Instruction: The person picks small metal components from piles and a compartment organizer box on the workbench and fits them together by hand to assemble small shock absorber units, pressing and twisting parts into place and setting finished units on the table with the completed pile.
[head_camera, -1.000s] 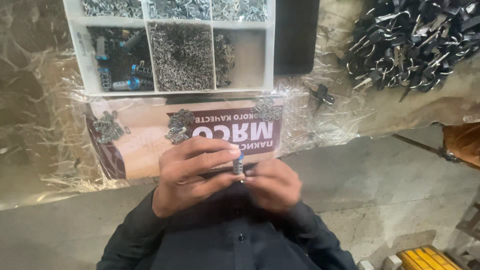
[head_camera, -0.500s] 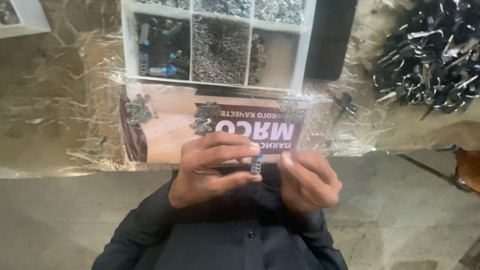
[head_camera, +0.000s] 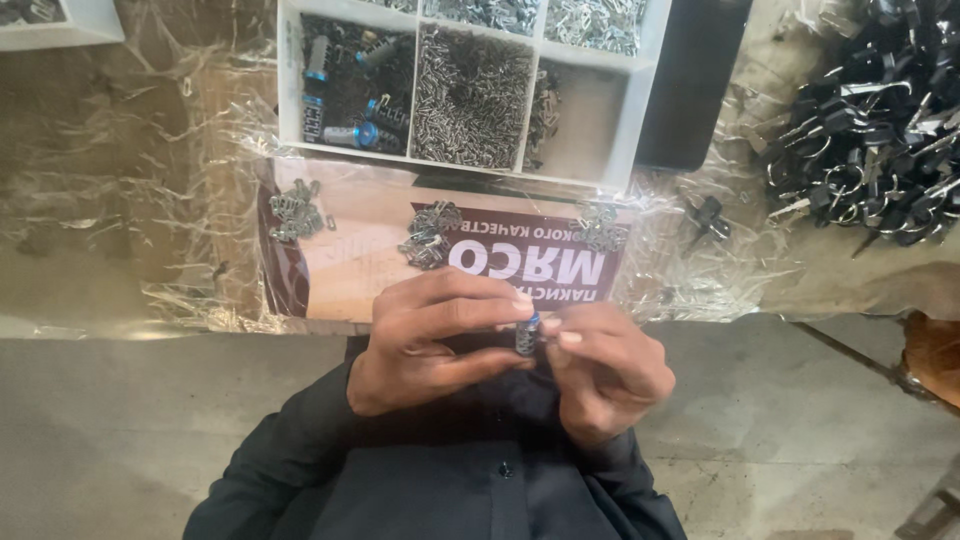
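L hand (head_camera: 425, 340) & R hand (head_camera: 605, 370) meet at chest, fingertips pinched together, dark sleeves.

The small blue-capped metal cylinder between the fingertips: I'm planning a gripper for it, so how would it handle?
The small cylinder, pinched by the left hand and right hand, looks rigid metal, probably dense for its size. Its round shape would likely roll if set down, and the smooth surface may slip.

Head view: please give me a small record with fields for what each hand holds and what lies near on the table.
left hand: pinches a small metal cylinder with a blue end
right hand: fingertips on the same cylinder
sorting tray: white, compartments of small metal parts and blue-ended cylinders
printed sheet: under clear film, three small heaps of metal parts
pile of black keys: far right
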